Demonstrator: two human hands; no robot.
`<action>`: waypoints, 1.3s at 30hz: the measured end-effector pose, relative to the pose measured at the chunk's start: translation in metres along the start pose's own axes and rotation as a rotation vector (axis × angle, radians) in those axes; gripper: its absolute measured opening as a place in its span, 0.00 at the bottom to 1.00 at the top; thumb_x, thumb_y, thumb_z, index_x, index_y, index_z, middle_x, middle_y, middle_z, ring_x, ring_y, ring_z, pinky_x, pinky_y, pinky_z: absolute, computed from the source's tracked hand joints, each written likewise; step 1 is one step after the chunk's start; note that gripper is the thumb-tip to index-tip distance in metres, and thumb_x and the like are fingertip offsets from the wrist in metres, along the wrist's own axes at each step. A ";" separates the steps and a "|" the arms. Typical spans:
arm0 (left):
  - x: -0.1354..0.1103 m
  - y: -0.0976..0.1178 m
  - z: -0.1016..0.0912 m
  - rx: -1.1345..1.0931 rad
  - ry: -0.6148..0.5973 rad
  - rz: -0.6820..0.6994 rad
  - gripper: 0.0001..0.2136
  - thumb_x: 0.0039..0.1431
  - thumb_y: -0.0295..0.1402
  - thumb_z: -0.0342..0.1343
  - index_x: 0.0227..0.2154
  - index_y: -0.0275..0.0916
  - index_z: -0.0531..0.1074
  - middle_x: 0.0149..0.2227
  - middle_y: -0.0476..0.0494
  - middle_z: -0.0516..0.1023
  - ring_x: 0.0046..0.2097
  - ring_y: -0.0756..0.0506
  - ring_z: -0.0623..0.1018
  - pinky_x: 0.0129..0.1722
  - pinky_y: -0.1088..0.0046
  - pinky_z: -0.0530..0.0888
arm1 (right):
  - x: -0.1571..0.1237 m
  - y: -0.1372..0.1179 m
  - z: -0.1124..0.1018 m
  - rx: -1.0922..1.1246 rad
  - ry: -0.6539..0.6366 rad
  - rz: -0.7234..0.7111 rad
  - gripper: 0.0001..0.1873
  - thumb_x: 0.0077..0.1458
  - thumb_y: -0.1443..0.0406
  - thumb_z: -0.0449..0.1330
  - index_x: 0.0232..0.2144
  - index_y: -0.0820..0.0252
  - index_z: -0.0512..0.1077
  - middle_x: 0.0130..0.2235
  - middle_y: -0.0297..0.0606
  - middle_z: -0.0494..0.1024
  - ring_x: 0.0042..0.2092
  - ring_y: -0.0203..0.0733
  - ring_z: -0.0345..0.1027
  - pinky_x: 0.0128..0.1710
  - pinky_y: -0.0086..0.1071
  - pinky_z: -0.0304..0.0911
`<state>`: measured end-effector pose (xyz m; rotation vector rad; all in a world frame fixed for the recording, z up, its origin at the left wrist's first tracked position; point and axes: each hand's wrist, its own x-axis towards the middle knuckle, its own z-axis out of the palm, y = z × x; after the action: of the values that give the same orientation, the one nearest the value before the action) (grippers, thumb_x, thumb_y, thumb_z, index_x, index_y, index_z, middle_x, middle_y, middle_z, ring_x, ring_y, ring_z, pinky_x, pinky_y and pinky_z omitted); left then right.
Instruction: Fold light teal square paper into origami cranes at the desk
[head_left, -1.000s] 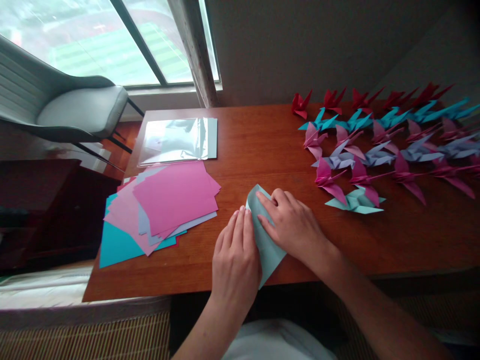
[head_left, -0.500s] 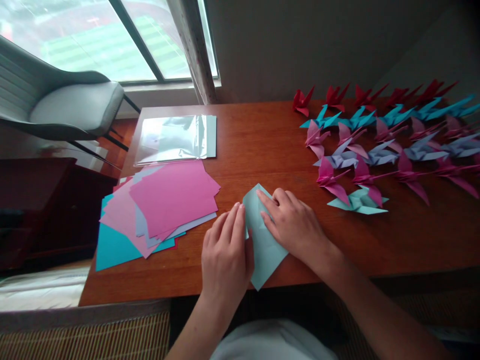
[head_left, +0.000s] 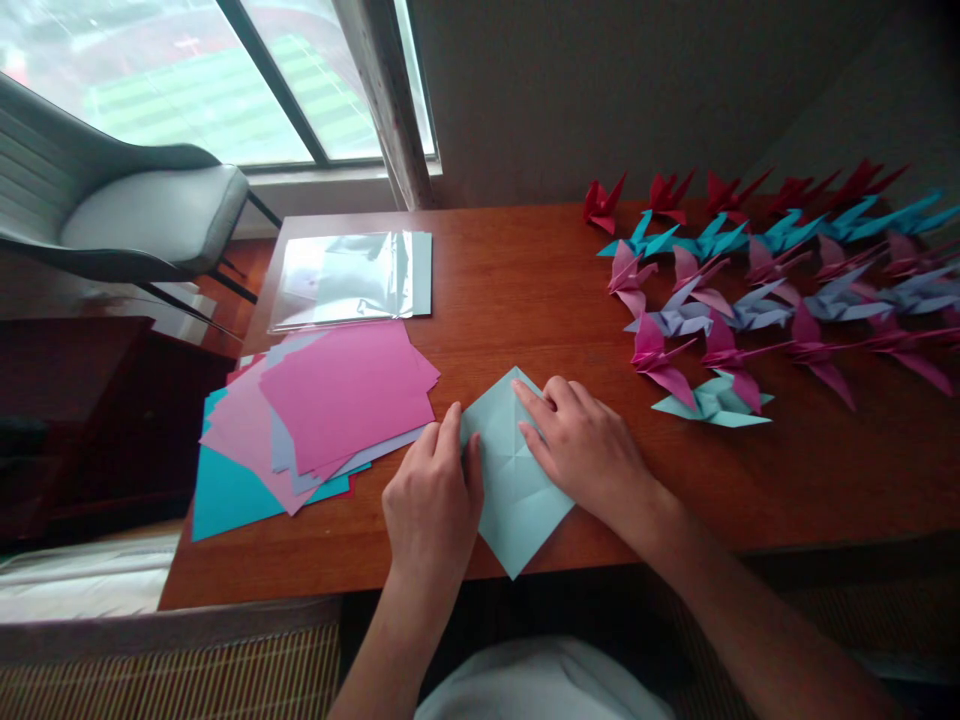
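A pale mint square of paper [head_left: 510,480] lies diamond-wise near the front edge of the wooden table [head_left: 525,280], creases showing across its middle. My left hand [head_left: 431,500] pinches its left corner with fingers closed on the paper. My right hand [head_left: 589,450] rests on the paper's right half, its fingers pressed down on the sheet. The sheet's lower tip reaches the table's edge.
A fanned stack of pink, lilac and teal sheets [head_left: 330,410] lies to the left, a clear plastic sleeve [head_left: 352,280] behind it. Several folded paper cranes [head_left: 750,280] stand in rows at the right, a mint one [head_left: 712,400] nearest. A grey chair [head_left: 135,210] stands by the window.
My left hand has slid left, drawing the folded flap open, so the narrow folded shape has spread into a full square. My right hand has stayed in place.
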<state>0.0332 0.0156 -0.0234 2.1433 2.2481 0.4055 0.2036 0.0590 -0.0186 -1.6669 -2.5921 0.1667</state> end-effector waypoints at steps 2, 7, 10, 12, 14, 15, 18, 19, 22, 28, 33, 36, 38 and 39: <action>-0.001 0.000 -0.001 0.035 0.005 -0.002 0.17 0.68 0.36 0.54 0.57 0.40 0.73 0.43 0.42 0.82 0.39 0.42 0.81 0.29 0.70 0.67 | 0.000 -0.001 -0.001 -0.001 -0.011 0.005 0.25 0.68 0.61 0.53 0.65 0.58 0.63 0.44 0.44 0.72 0.45 0.48 0.67 0.40 0.39 0.65; -0.004 -0.003 0.002 -0.005 0.107 0.097 0.15 0.68 0.31 0.52 0.55 0.38 0.74 0.39 0.41 0.79 0.39 0.42 0.78 0.35 0.70 0.71 | 0.001 -0.001 -0.001 -0.001 -0.024 0.011 0.26 0.68 0.60 0.53 0.65 0.57 0.63 0.44 0.44 0.72 0.45 0.48 0.66 0.41 0.38 0.64; -0.007 -0.005 0.003 -0.075 0.136 0.195 0.17 0.67 0.25 0.49 0.56 0.35 0.72 0.45 0.37 0.79 0.44 0.40 0.77 0.45 0.65 0.73 | 0.001 -0.001 -0.001 0.001 -0.024 0.009 0.26 0.68 0.60 0.53 0.65 0.56 0.63 0.44 0.44 0.72 0.45 0.48 0.66 0.41 0.38 0.64; -0.010 -0.004 0.003 -0.094 0.108 0.255 0.20 0.66 0.23 0.46 0.59 0.32 0.69 0.54 0.34 0.77 0.53 0.37 0.75 0.52 0.60 0.71 | 0.000 -0.001 -0.001 0.002 -0.022 0.007 0.25 0.68 0.60 0.53 0.65 0.56 0.63 0.44 0.44 0.72 0.45 0.48 0.66 0.41 0.38 0.64; -0.016 -0.001 0.003 -0.089 0.057 0.300 0.23 0.66 0.22 0.43 0.63 0.32 0.64 0.62 0.34 0.72 0.61 0.37 0.71 0.57 0.58 0.68 | 0.000 -0.001 0.000 0.003 -0.021 0.006 0.25 0.68 0.60 0.53 0.65 0.57 0.63 0.44 0.44 0.71 0.45 0.48 0.66 0.41 0.38 0.64; -0.018 0.001 0.003 -0.089 0.027 0.316 0.24 0.67 0.23 0.43 0.65 0.31 0.61 0.65 0.34 0.69 0.64 0.37 0.69 0.58 0.58 0.66 | 0.000 -0.001 0.000 0.005 -0.020 0.006 0.25 0.68 0.60 0.53 0.65 0.57 0.63 0.44 0.44 0.72 0.45 0.48 0.66 0.41 0.38 0.64; -0.025 0.005 0.002 -0.091 -0.065 0.373 0.26 0.70 0.33 0.45 0.67 0.27 0.57 0.70 0.31 0.60 0.70 0.35 0.60 0.65 0.54 0.59 | 0.000 0.000 0.000 0.009 -0.018 0.008 0.25 0.68 0.60 0.53 0.65 0.56 0.63 0.44 0.44 0.72 0.45 0.48 0.66 0.42 0.38 0.64; -0.027 0.006 0.002 -0.090 -0.090 0.398 0.28 0.70 0.38 0.47 0.67 0.26 0.56 0.71 0.30 0.57 0.71 0.34 0.57 0.67 0.53 0.56 | 0.000 0.000 0.000 0.008 -0.017 0.009 0.25 0.68 0.60 0.53 0.65 0.56 0.63 0.44 0.44 0.72 0.45 0.48 0.66 0.42 0.38 0.64; -0.028 0.005 -0.001 -0.067 -0.146 0.476 0.36 0.68 0.47 0.49 0.68 0.25 0.53 0.72 0.29 0.52 0.72 0.33 0.53 0.69 0.51 0.50 | 0.000 0.000 0.000 0.001 -0.024 0.011 0.26 0.68 0.60 0.53 0.65 0.57 0.62 0.44 0.44 0.72 0.45 0.48 0.66 0.41 0.38 0.64; -0.023 -0.005 -0.006 -0.032 -0.195 0.581 0.40 0.67 0.54 0.46 0.69 0.24 0.53 0.72 0.30 0.50 0.73 0.35 0.52 0.71 0.53 0.44 | 0.001 -0.001 -0.001 -0.012 -0.034 0.006 0.26 0.68 0.60 0.53 0.65 0.58 0.62 0.44 0.44 0.72 0.45 0.48 0.66 0.41 0.39 0.65; -0.020 -0.014 -0.006 -0.046 -0.232 0.637 0.43 0.65 0.58 0.45 0.69 0.26 0.54 0.73 0.32 0.50 0.73 0.35 0.51 0.71 0.54 0.42 | 0.001 0.000 0.001 -0.010 -0.020 0.004 0.28 0.68 0.60 0.53 0.67 0.59 0.60 0.44 0.44 0.71 0.45 0.49 0.66 0.41 0.40 0.65; -0.019 -0.018 -0.006 -0.053 -0.244 0.669 0.42 0.65 0.58 0.44 0.69 0.26 0.53 0.73 0.33 0.50 0.73 0.34 0.50 0.71 0.53 0.41 | 0.000 0.001 0.003 -0.011 -0.012 0.002 0.29 0.68 0.60 0.53 0.68 0.59 0.57 0.44 0.44 0.71 0.44 0.48 0.66 0.40 0.40 0.65; -0.017 -0.021 -0.006 -0.059 -0.251 0.685 0.41 0.66 0.57 0.44 0.69 0.26 0.53 0.73 0.33 0.50 0.73 0.34 0.50 0.72 0.52 0.41 | 0.000 0.001 0.003 -0.013 -0.010 -0.002 0.30 0.68 0.60 0.53 0.69 0.59 0.56 0.44 0.43 0.71 0.44 0.48 0.66 0.40 0.40 0.64; -0.017 -0.022 -0.006 -0.063 -0.256 0.693 0.41 0.66 0.57 0.43 0.69 0.26 0.53 0.73 0.33 0.50 0.73 0.34 0.50 0.72 0.52 0.41 | 0.000 0.001 0.003 -0.015 -0.010 -0.005 0.30 0.68 0.60 0.52 0.69 0.58 0.55 0.44 0.43 0.71 0.44 0.48 0.66 0.40 0.39 0.64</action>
<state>0.0118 -0.0026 -0.0247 2.6962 1.3015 0.1765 0.2046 0.0592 -0.0216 -1.6681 -2.6116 0.1563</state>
